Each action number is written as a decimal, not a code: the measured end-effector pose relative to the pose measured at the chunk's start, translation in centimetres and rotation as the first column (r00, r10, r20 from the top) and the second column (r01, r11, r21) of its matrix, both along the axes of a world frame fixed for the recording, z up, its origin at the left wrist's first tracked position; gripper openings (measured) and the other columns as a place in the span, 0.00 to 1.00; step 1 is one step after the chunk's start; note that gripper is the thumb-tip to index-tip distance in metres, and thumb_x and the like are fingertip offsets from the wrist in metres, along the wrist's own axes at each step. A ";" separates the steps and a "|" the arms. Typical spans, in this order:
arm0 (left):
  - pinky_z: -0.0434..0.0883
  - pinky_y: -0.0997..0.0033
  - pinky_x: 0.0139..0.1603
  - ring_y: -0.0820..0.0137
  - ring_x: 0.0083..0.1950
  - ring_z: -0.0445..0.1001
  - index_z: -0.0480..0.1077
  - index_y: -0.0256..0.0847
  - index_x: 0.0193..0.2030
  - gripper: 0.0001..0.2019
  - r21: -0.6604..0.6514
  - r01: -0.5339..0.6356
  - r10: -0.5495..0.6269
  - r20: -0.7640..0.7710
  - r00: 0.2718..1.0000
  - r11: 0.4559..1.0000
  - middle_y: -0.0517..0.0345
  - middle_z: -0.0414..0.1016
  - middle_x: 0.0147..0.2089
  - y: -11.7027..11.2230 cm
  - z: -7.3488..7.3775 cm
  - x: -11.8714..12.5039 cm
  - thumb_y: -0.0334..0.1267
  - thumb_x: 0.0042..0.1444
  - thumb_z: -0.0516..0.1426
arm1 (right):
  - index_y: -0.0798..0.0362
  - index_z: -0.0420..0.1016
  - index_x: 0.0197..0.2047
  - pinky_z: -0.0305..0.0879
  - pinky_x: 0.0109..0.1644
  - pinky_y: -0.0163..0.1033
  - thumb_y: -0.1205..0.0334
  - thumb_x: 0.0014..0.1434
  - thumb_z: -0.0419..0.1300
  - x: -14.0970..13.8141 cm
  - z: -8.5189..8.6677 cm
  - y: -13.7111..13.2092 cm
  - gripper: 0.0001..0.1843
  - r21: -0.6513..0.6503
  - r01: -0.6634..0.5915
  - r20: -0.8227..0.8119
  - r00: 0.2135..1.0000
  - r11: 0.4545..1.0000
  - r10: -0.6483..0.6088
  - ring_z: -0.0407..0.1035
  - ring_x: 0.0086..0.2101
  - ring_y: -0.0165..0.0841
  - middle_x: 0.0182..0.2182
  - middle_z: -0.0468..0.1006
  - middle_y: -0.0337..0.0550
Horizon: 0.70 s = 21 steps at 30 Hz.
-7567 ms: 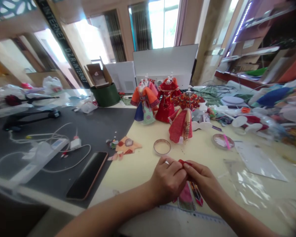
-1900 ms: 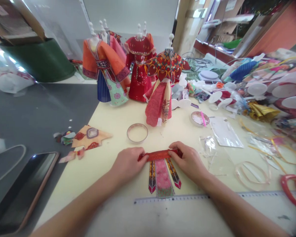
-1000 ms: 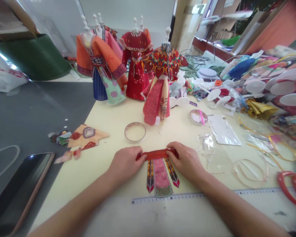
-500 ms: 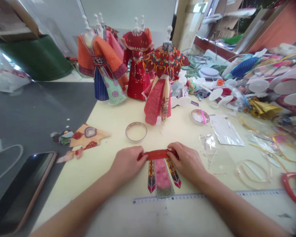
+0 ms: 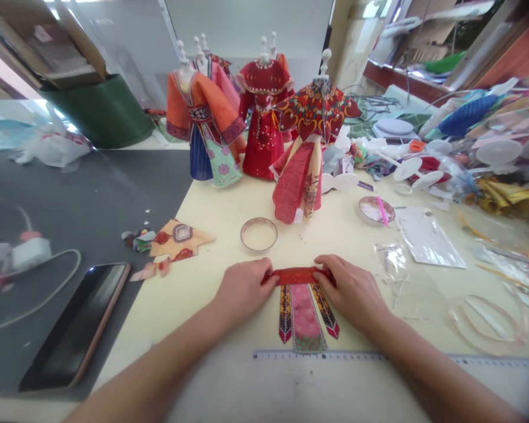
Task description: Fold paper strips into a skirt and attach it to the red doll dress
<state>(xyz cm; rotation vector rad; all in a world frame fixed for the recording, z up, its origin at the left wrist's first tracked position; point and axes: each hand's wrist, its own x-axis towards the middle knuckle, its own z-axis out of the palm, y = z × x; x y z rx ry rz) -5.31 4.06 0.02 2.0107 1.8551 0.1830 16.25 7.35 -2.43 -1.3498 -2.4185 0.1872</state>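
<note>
A small doll-sized fabric apron (image 5: 307, 314) lies on the pale tabletop, with a red waistband (image 5: 296, 276), a pink and green middle panel and two pointed patterned side strips edged in white dots. My left hand (image 5: 249, 288) pinches the left end of the band between thumb and fingers. At the band's right end, my right hand (image 5: 350, 291) grips it the same way. The band is stretched straight between both hands. Just below the panel's lower edge runs a clear ruler (image 5: 357, 356), partly covered by my right forearm.
Several miniature dresses on stands (image 5: 267, 117) stand at the back. A round dish (image 5: 258, 234) sits beyond my hands; another dish (image 5: 376, 210) holds a pink stick. Fabric scraps (image 5: 183, 238) and a phone (image 5: 77, 326) lie left. Plastic bags (image 5: 429, 236) and cloth heaps crowd the right.
The whole scene has shifted to the right as the head camera turned left. Both hands keep hold of the waistband in about the same place on the table.
</note>
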 end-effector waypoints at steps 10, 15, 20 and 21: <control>0.62 0.70 0.30 0.65 0.33 0.74 0.66 0.42 0.41 0.08 0.031 0.014 -0.012 -0.066 0.998 0.999 0.58 0.77 0.34 -0.4 0.4 -0.3 0.41 0.59 0.51 | 0.52 0.67 0.44 0.60 0.30 0.37 0.63 0.60 0.50 -0.2 0.2 0.1 0.10 0.010 0.010 0.015 1.000 1.000 -0.010 0.73 0.30 0.34 0.37 0.78 0.42; 0.67 0.66 0.30 0.60 0.36 0.74 0.66 0.37 0.49 0.12 0.333 0.095 0.001 -0.275 0.962 0.938 0.48 0.76 0.41 -1.3 0.4 -0.1 0.36 0.60 0.50 | 0.52 0.67 0.45 0.60 0.31 0.36 0.64 0.59 0.52 -0.2 0.3 0.0 0.10 -0.031 0.022 0.021 1.000 0.999 -0.022 0.73 0.32 0.35 0.37 0.78 0.41; 0.71 0.60 0.44 0.60 0.43 0.73 0.69 0.31 0.45 0.10 0.634 0.317 -0.244 -0.203 0.948 0.705 0.45 0.76 0.42 -1.8 0.1 1.0 0.33 0.59 0.52 | 0.52 0.67 0.45 0.61 0.32 0.37 0.65 0.59 0.52 -0.3 0.2 0.0 0.10 -0.037 0.033 0.016 0.999 0.999 -0.032 0.73 0.34 0.36 0.38 0.78 0.41; 0.71 0.58 0.48 0.59 0.46 0.73 0.69 0.30 0.46 0.11 0.637 0.370 -0.337 -0.180 0.924 0.677 0.43 0.76 0.45 -1.9 -0.1 1.4 0.33 0.59 0.52 | 0.52 0.67 0.45 0.61 0.32 0.37 0.65 0.59 0.52 -0.3 0.2 0.0 0.10 -0.036 0.035 0.014 0.999 0.999 -0.035 0.73 0.34 0.36 0.38 0.77 0.41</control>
